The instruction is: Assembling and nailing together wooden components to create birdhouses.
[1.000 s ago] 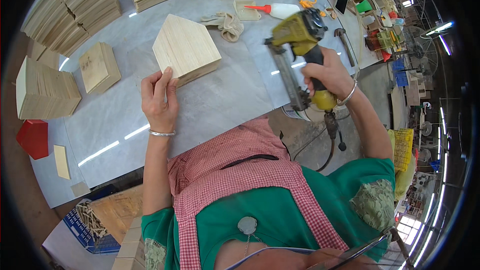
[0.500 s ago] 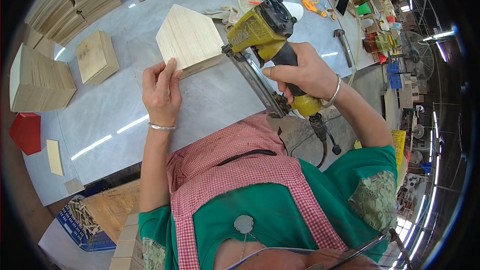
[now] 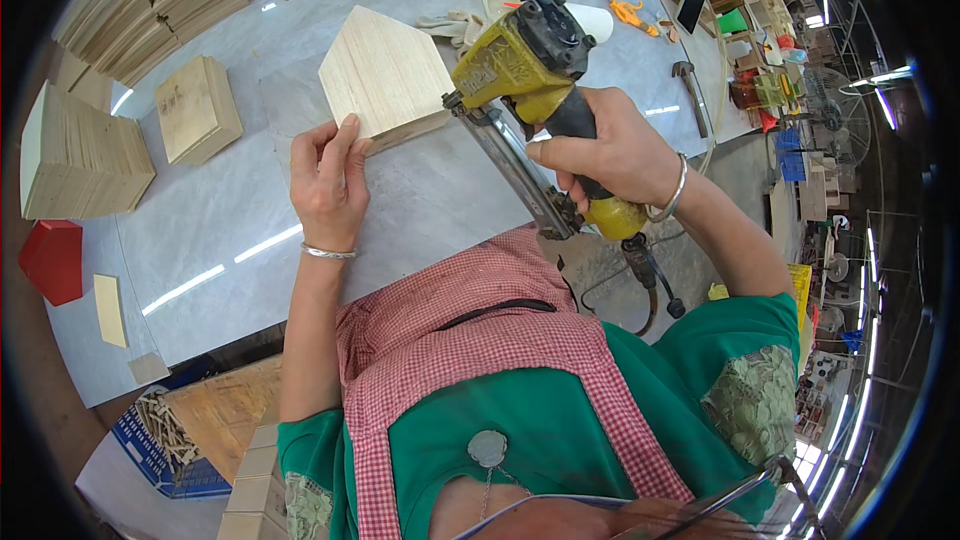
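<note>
A pale five-sided wooden piece (image 3: 385, 75), shaped like a little house, lies on the grey table with its point facing away from me. My left hand (image 3: 330, 175) grips its near left corner, fingertips on the top face and thumb by the edge. In my right hand (image 3: 625, 155) is a yellow and black nail gun (image 3: 530, 70), its grip wrapped by my fingers. The gun's nose is at the right edge of the wooden piece; whether they touch I cannot tell. A hose hangs from the gun's lower end.
Stacks of five-sided boards (image 3: 85, 155) line the table's left and far sides, with a smaller wooden block (image 3: 198, 110) nearer. Beyond the gun lie gloves (image 3: 450, 28), an orange-handled tool (image 3: 633, 17), a phone (image 3: 690, 10) and a hammer (image 3: 692, 98). A red five-sided piece (image 3: 52, 262) sits far left.
The whole view has shifted very slightly. Both hands keep their holds, and the nail gun stays at the right edge of the wooden piece.
</note>
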`<action>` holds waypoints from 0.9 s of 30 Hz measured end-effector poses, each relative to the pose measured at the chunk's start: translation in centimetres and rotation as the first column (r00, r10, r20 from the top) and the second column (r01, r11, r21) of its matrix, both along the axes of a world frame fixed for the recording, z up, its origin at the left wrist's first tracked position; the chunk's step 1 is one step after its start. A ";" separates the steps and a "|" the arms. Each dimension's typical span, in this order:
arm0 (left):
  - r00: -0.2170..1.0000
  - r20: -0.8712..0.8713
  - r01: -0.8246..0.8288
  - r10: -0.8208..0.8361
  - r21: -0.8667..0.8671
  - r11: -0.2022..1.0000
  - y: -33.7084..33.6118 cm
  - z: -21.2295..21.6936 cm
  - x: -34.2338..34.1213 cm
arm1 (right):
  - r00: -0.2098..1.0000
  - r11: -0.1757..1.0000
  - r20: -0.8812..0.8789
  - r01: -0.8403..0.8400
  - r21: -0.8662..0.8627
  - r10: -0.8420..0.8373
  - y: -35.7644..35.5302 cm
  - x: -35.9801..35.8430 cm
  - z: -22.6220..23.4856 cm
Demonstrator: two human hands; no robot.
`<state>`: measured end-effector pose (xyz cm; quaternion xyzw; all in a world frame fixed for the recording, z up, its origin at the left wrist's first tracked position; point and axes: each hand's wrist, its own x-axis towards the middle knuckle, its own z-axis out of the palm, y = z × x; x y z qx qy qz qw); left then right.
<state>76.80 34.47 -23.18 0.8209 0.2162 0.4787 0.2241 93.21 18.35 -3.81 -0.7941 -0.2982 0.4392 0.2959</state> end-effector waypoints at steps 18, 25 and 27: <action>1.000 0.010 0.010 -0.010 0.022 1.000 0.2 -0.3 0.0 | 0.996 0.999 -0.076 -0.041 -0.012 0.040 2.1 -2.0 -0.2; 0.999 0.037 0.010 -0.010 0.012 1.000 0.1 -0.1 0.1 | 0.996 0.996 -0.032 -0.089 -0.016 0.088 2.2 -2.3 -0.5; 0.999 0.043 -0.001 0.001 0.008 1.000 0.2 -0.2 0.0 | 0.996 0.996 -0.001 -0.087 -0.009 0.087 2.4 -2.7 -0.1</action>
